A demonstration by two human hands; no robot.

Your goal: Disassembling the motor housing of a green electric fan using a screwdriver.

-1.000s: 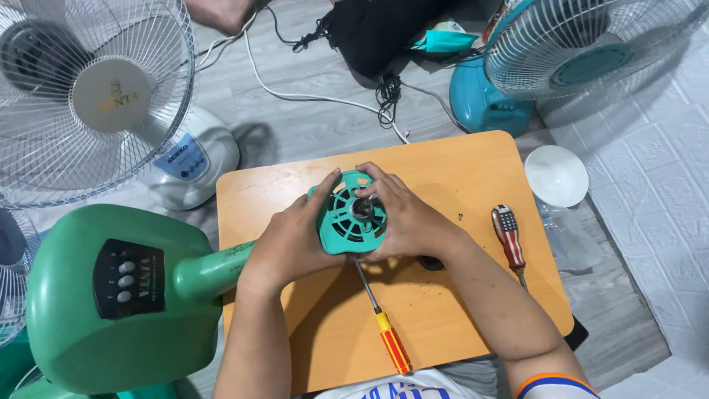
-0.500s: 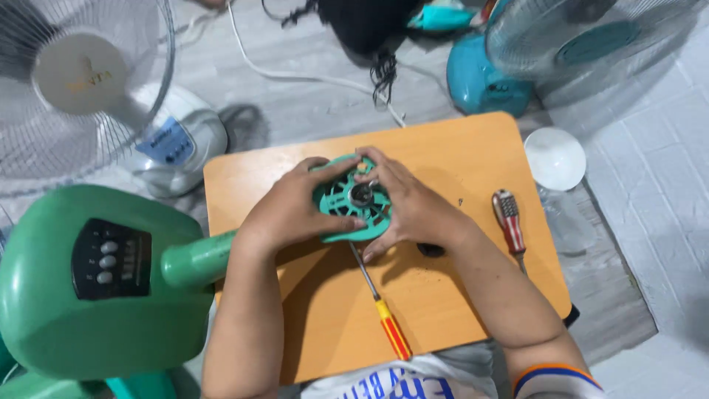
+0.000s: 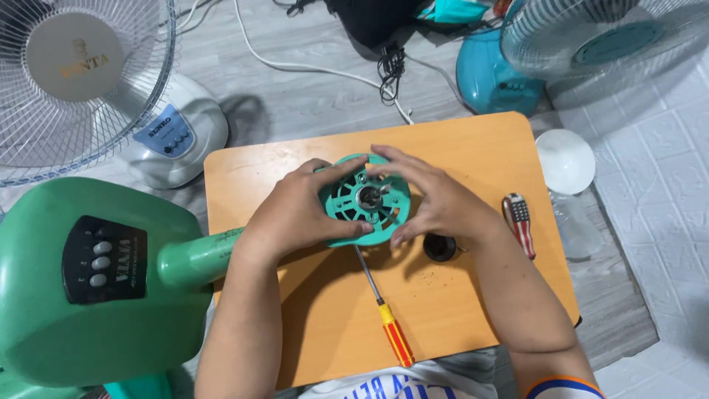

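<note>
A round teal fan motor housing (image 3: 363, 201) with a metal shaft at its centre sits over a small orange table (image 3: 473, 148). My left hand (image 3: 295, 210) grips its left side and my right hand (image 3: 432, 199) grips its right side, fingers spread over the rim. The housing joins the neck of a large green fan base (image 3: 88, 288) lying at the left. A screwdriver with a yellow and red handle (image 3: 391, 332) lies on the table below the housing, its shaft pointing up under it.
A small black round part (image 3: 441, 247) lies by my right wrist. A second screwdriver with a striped handle (image 3: 521, 222) rests at the table's right. A white fan (image 3: 81, 81) stands at upper left, a blue fan (image 3: 532, 52) at upper right, cables (image 3: 310, 66) between.
The view has shifted so table and housing sit a little lower and further right in the frame. Both hands stay on the housing, my right fingers now spread over its top rim.
</note>
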